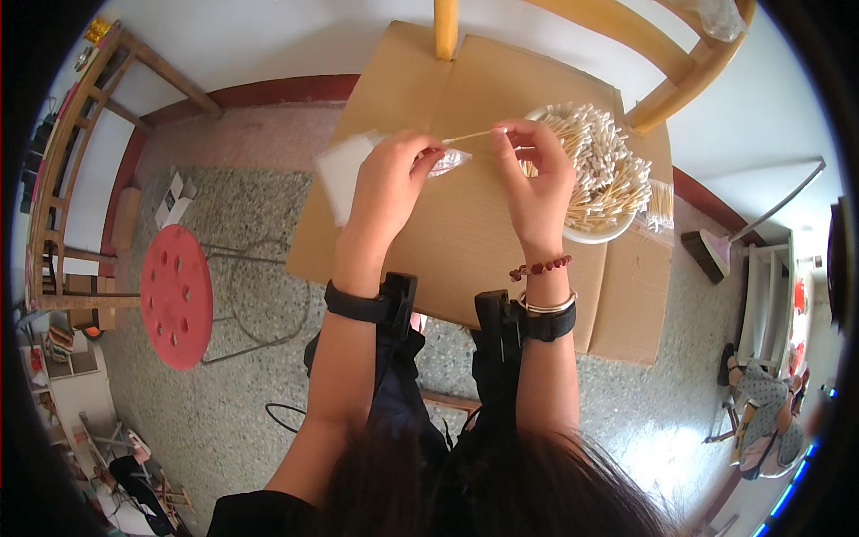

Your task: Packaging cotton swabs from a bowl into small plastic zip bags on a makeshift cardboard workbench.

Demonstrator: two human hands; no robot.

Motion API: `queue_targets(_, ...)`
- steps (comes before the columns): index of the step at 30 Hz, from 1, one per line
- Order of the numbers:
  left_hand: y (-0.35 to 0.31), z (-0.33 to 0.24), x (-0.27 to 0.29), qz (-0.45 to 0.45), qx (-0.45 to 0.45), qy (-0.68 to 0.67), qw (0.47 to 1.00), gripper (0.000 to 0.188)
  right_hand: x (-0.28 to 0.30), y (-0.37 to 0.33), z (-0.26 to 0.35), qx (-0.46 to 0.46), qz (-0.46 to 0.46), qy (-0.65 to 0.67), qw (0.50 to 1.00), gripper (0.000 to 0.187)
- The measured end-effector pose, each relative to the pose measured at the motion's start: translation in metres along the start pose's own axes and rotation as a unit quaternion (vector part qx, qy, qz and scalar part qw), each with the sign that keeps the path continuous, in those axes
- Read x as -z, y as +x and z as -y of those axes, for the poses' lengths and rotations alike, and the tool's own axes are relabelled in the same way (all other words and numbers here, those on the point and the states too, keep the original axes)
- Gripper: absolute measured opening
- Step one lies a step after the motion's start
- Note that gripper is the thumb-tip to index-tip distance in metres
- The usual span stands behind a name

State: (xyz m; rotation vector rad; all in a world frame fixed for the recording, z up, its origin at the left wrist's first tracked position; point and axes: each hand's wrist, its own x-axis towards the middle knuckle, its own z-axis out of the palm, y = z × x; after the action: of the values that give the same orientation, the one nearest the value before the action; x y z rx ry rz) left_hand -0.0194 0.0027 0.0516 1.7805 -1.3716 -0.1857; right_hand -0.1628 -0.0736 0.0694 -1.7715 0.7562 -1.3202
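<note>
Over the cardboard sheet [447, 237], my left hand [390, 179] is closed on a small clear plastic bag [450, 162] that sticks out past its fingertips. Between thumb and fingers, my right hand [540, 170] pinches a cotton swab [470, 137]. The swab points left, its far end at the bag and the left fingertips; whether it is inside the bag I cannot tell. Just beyond my right hand stands a white bowl [601, 237] heaped with cotton swabs [586, 148]. Flat clear bags [338, 183] lie partly under my left hand.
A filled bag of swabs [660, 204] lies right of the bowl. The cardboard rests on a wooden chair [667, 58]. A red round stool [176, 295] stands to the left, a broom [711, 251] to the right. Another person [765, 403] sits at the far right.
</note>
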Motion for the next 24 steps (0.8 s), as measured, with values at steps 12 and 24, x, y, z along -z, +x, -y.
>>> queue_targets(12, 0.003, -0.007, -0.002, -0.027, -0.030, -0.052, 0.998, 0.012, -0.002, -0.002, -0.007, 0.107, 0.060, -0.162, 0.979, 0.009)
queue_targets(24, 0.004, -0.009, -0.003, -0.029, -0.029, -0.072, 0.997, 0.013, 0.000, -0.002, -0.006, 0.108, 0.072, -0.176, 0.976, 0.009)
